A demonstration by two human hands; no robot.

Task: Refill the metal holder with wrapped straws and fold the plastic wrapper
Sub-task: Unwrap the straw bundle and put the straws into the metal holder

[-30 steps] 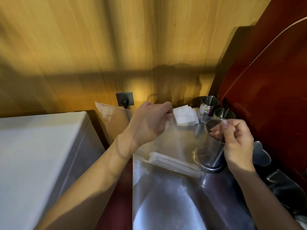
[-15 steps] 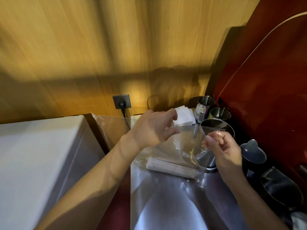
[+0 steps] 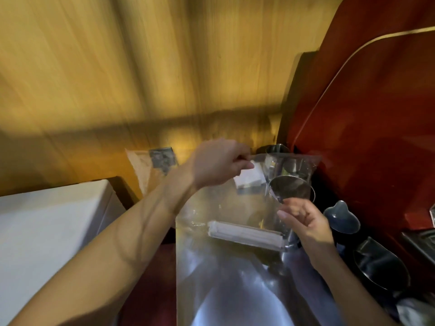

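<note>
The plastic wrapper [image 3: 270,198], clear, is held up above the steel counter [image 3: 223,278], with a bundle of wrapped straws [image 3: 244,234] lying in its bottom. The left hand [image 3: 219,163] pinches its upper left edge. The right hand [image 3: 306,220] has its fingers curled at the wrapper's right side; whether it grips the plastic I cannot tell. The metal holder [image 3: 292,191] stands behind, close to this hand.

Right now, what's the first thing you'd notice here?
The big clear plastic bag, held up in the middle by the left hand pinching its top edge, with a bundle of white wrapped straws lying at its bottom. Just right, the right hand is at the shiny metal holder on the steel counter.
</note>
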